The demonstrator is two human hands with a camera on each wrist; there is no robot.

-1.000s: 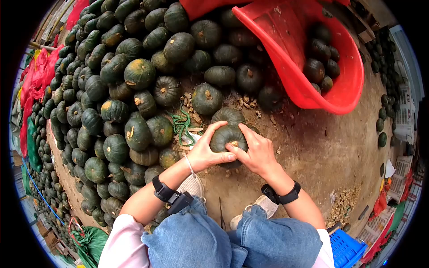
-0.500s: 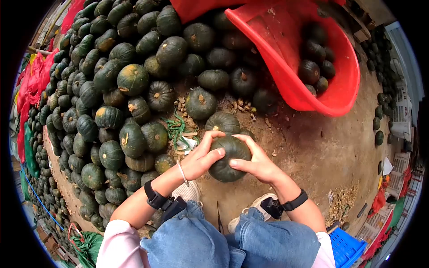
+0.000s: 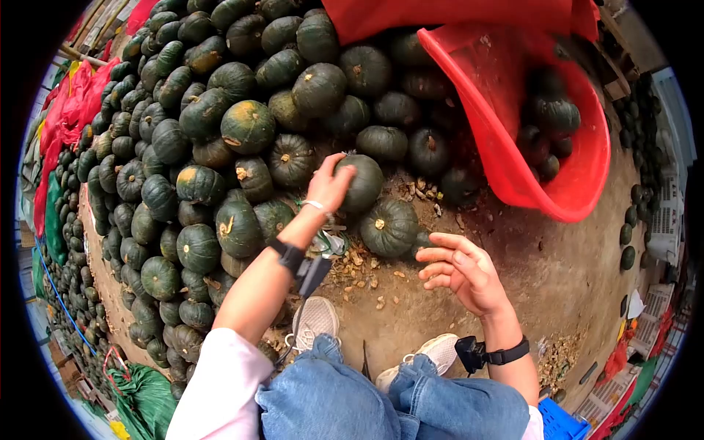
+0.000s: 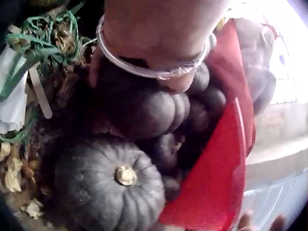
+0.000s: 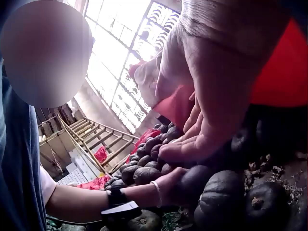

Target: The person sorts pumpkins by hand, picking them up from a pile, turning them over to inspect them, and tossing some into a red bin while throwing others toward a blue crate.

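Note:
The left hand grips a dark green squash from its left side, at the edge of the heap. Just below and right of that squash, another with a pale stem sits on the ground; the left wrist view shows the same stemmed squash close up, under the held one. The right hand hovers to the right of it, fingers spread and relaxed, holding nothing. In the right wrist view the right hand appears large, above the left forearm.
A tilted red tub with several squashes inside lies at the upper right. A large heap of squashes covers the left side. Green string and white scraps lie beside the heap. A blue crate stands at the lower right.
The squash that both hands held is no longer between them. The left hand has moved up and grips a squash near the heap; the right hand has let go and moved right. Another squash shows in the tub.

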